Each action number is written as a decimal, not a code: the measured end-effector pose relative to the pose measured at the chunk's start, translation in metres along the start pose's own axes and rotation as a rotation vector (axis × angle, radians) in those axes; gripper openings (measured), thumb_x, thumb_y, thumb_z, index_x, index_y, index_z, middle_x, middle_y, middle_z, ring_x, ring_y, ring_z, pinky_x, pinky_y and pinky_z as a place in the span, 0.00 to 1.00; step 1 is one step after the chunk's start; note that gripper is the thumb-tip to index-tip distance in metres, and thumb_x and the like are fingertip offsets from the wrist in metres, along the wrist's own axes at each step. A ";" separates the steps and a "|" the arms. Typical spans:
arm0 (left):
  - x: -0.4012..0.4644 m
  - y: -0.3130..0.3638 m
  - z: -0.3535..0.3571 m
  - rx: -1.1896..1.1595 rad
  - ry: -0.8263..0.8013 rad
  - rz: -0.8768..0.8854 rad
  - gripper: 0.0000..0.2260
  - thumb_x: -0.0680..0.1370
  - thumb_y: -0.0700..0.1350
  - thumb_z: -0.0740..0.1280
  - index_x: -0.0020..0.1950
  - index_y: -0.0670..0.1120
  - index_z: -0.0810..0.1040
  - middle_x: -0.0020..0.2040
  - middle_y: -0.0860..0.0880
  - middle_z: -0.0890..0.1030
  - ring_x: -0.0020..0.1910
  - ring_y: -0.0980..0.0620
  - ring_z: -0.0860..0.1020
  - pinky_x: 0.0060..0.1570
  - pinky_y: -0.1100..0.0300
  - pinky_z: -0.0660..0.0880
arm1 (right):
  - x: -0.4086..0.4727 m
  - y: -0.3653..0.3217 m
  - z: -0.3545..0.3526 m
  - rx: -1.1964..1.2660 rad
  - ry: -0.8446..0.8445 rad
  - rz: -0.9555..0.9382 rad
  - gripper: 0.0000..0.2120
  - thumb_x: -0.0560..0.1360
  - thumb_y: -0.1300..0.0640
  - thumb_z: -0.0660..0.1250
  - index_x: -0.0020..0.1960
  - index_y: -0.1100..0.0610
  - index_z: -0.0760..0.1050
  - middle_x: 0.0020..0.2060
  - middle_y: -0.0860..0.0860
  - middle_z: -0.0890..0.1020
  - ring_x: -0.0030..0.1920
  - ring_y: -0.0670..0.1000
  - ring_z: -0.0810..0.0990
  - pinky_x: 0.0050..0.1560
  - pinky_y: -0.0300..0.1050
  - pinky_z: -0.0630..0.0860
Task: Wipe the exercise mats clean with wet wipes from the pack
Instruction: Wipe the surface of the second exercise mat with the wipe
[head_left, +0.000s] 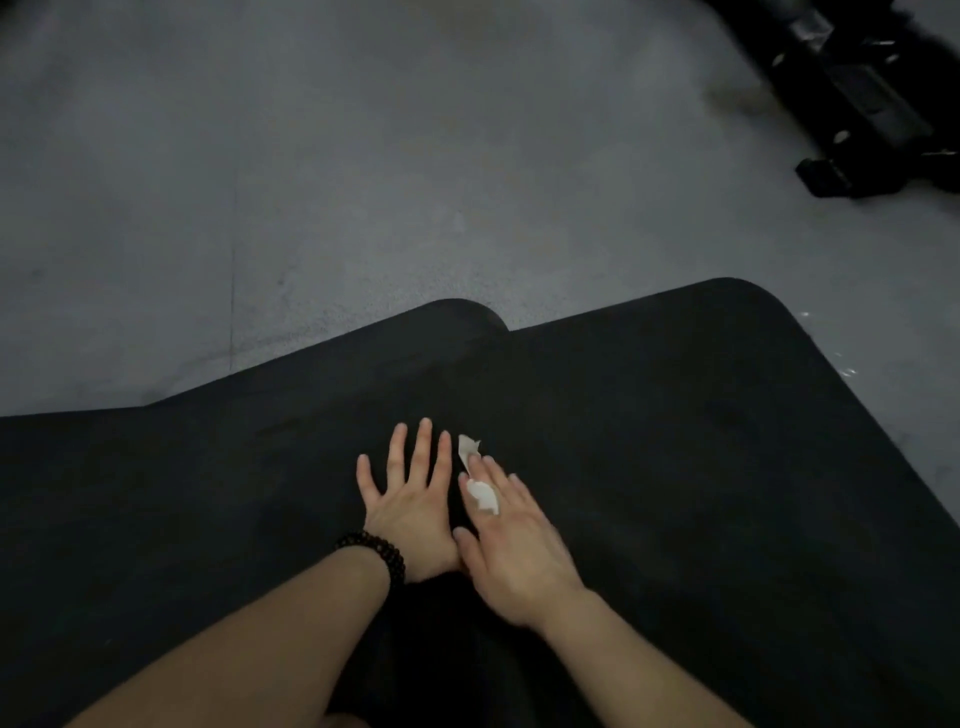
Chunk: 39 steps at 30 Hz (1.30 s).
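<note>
A black exercise mat (675, 441) covers the lower part of the head view, with a second black mat (156, 467) overlapping it on the left. My left hand (410, 504) lies flat on the mat, fingers spread, a dark bead bracelet on its wrist. My right hand (514, 551) rests beside it with straight fingers, pressing a white wet wipe (480, 488) onto the mat. Part of the wipe sticks out past the fingertips and part folds over my index finger. The pack of wipes is not in view.
Grey concrete floor (363, 182) lies beyond the mats' far edges. Black gym equipment (857, 104) stands on the floor at the top right. The mat's rounded corner (748, 291) is at the right.
</note>
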<state>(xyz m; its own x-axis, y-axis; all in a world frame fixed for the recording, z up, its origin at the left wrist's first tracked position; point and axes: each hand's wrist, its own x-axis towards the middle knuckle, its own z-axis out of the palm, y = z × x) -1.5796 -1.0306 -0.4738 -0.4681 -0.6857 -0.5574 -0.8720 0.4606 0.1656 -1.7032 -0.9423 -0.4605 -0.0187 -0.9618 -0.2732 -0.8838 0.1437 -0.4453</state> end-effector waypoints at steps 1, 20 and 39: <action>0.001 0.000 -0.001 0.008 -0.013 -0.004 0.62 0.66 0.72 0.69 0.80 0.51 0.28 0.75 0.51 0.21 0.76 0.44 0.23 0.71 0.29 0.30 | -0.003 0.005 -0.005 -0.015 0.049 0.035 0.31 0.81 0.45 0.55 0.80 0.53 0.49 0.79 0.51 0.49 0.78 0.49 0.46 0.78 0.49 0.46; 0.005 0.000 0.003 0.043 -0.030 -0.060 0.71 0.57 0.79 0.72 0.80 0.53 0.27 0.78 0.52 0.24 0.76 0.45 0.23 0.70 0.33 0.28 | -0.018 0.065 -0.004 -0.033 0.310 0.477 0.34 0.79 0.42 0.56 0.78 0.59 0.54 0.77 0.58 0.55 0.76 0.56 0.55 0.76 0.54 0.55; -0.063 0.014 0.023 0.134 -0.018 0.046 0.59 0.69 0.74 0.70 0.84 0.49 0.39 0.83 0.51 0.34 0.81 0.49 0.35 0.80 0.40 0.43 | -0.061 0.044 0.015 -0.181 0.322 0.208 0.36 0.79 0.39 0.55 0.78 0.60 0.55 0.76 0.58 0.58 0.75 0.57 0.57 0.76 0.51 0.54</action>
<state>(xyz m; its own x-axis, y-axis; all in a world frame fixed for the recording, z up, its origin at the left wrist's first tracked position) -1.5591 -0.9674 -0.4552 -0.5035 -0.6520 -0.5668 -0.8219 0.5637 0.0817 -1.7338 -0.8738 -0.4764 -0.3246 -0.9446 -0.0485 -0.9132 0.3263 -0.2440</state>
